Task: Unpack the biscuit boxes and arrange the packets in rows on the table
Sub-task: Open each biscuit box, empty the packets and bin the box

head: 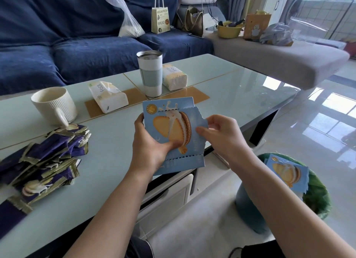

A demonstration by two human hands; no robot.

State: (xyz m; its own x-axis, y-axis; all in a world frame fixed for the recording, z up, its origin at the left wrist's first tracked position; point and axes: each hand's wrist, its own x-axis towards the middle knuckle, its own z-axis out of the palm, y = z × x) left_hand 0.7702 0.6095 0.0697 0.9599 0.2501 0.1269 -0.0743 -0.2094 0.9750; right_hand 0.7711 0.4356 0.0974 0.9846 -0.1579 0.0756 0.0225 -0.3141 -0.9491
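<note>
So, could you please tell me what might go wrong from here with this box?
The right hand is peeling the perforated flap while the left hand holds the biscuit box near the table edge: packets might drop to the floor. New packets may also muddle into the loose packet pile.

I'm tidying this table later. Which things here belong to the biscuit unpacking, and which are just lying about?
Job: blue biscuit box, held by left hand, its tear flap pinched by right hand; purple packets; box in bin.

Lying about: mug, tumbler, two tissue packs.
</note>
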